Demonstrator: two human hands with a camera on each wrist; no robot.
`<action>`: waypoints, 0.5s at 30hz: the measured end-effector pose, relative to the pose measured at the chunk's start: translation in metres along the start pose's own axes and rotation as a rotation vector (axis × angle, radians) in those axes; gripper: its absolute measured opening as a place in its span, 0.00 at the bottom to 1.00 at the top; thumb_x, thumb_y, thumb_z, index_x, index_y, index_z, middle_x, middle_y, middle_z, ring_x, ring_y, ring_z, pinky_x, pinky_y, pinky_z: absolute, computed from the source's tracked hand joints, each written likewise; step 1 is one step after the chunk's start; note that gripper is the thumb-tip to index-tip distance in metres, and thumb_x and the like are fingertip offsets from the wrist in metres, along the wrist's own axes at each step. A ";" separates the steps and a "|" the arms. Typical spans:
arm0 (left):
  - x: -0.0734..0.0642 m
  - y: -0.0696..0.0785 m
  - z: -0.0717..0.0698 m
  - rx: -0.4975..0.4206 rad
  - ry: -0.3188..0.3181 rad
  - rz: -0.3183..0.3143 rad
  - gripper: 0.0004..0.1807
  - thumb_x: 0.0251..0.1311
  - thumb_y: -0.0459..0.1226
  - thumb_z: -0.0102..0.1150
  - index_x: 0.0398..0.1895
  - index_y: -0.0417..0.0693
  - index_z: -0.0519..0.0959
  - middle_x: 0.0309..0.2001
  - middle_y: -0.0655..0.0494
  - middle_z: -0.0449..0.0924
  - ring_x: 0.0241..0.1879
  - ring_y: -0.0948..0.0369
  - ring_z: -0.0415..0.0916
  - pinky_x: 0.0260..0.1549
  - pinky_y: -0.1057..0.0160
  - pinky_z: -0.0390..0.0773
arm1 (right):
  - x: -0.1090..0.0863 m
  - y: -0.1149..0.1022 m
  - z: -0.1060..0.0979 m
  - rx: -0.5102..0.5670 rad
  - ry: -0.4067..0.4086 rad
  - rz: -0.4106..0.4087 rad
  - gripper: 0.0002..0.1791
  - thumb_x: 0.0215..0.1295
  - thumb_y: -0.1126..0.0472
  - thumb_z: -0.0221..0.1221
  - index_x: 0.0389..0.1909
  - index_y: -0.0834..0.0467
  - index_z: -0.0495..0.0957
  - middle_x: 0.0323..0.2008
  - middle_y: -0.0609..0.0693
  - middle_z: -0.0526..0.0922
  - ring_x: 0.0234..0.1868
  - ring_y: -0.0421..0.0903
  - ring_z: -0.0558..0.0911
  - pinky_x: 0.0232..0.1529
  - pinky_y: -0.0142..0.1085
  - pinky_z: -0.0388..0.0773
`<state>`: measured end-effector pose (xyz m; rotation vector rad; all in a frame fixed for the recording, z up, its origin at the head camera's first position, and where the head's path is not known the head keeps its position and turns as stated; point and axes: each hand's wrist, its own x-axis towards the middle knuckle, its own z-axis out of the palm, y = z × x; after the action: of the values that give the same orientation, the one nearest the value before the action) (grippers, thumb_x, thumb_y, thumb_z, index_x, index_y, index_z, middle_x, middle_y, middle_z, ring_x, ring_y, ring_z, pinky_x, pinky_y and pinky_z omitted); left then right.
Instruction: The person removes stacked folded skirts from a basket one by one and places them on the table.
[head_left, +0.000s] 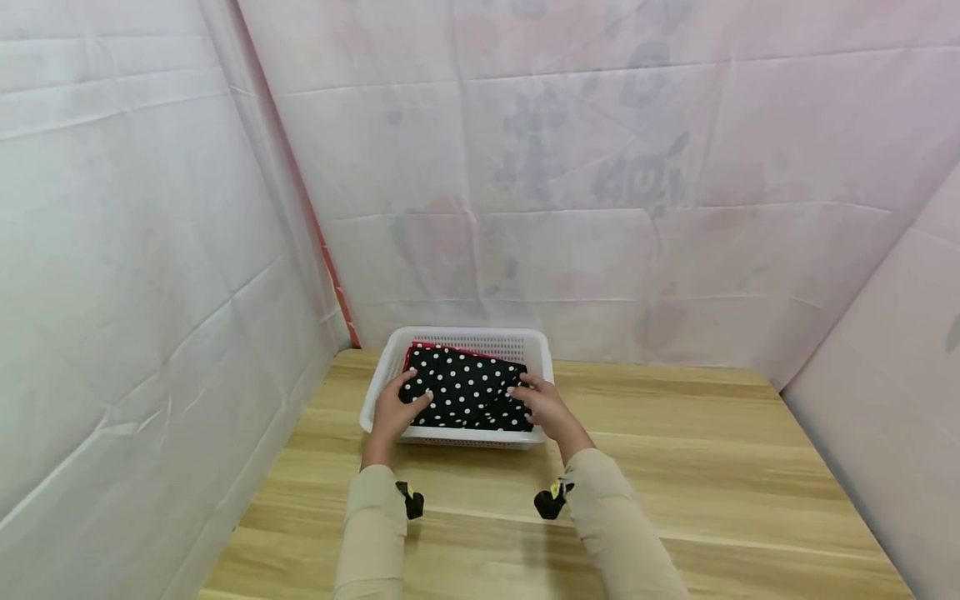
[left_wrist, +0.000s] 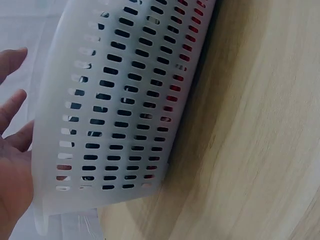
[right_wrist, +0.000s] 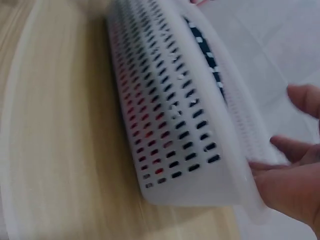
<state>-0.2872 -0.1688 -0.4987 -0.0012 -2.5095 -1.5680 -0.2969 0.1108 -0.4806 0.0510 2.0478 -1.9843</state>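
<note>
A white plastic basket (head_left: 465,435) with slotted sides stands on the table against the back curtain. Inside lies a folded black cloth with white polka dots (head_left: 461,385), and a strip of red fabric (head_left: 427,344) peeks out behind its far edge. My left hand (head_left: 392,412) reaches over the basket's left side, thumb and fingers spread apart at the cloth's left edge. Over the right side comes my right hand (head_left: 547,408), its fingers loosely bent at the cloth's right edge. Through the slots in the right wrist view, dark and red fabric shows. Neither wrist view shows fingertips gripping cloth.
The wooden table (head_left: 675,467) extends to the right and in front of the basket. Pale patterned curtains (head_left: 585,192) hang behind it and along both sides. A small black device (head_left: 551,502) is strapped at each wrist.
</note>
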 end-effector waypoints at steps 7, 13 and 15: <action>0.007 -0.001 0.002 0.131 -0.048 -0.087 0.36 0.50 0.40 0.66 0.63 0.37 0.66 0.61 0.38 0.65 0.60 0.43 0.61 0.53 0.44 0.65 | 0.003 0.004 0.015 -0.121 0.066 0.100 0.36 0.62 0.60 0.54 0.66 0.74 0.52 0.64 0.69 0.57 0.64 0.65 0.57 0.60 0.60 0.54; 0.008 0.002 0.004 0.276 -0.159 -0.162 0.38 0.51 0.42 0.66 0.63 0.35 0.64 0.60 0.35 0.65 0.58 0.40 0.62 0.51 0.44 0.68 | 0.002 0.010 0.021 -0.114 0.072 0.142 0.37 0.62 0.60 0.54 0.65 0.75 0.50 0.64 0.71 0.54 0.64 0.67 0.54 0.60 0.59 0.53; 0.008 0.004 0.004 0.303 -0.171 -0.174 0.36 0.51 0.42 0.67 0.62 0.36 0.66 0.59 0.36 0.66 0.57 0.41 0.63 0.51 0.45 0.68 | 0.003 0.013 0.022 -0.104 0.064 0.143 0.37 0.62 0.60 0.55 0.65 0.74 0.52 0.64 0.70 0.54 0.64 0.67 0.54 0.60 0.61 0.53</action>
<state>-0.2947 -0.1646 -0.4956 0.1325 -2.9293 -1.2748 -0.2931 0.0896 -0.4940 0.2347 2.1192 -1.8112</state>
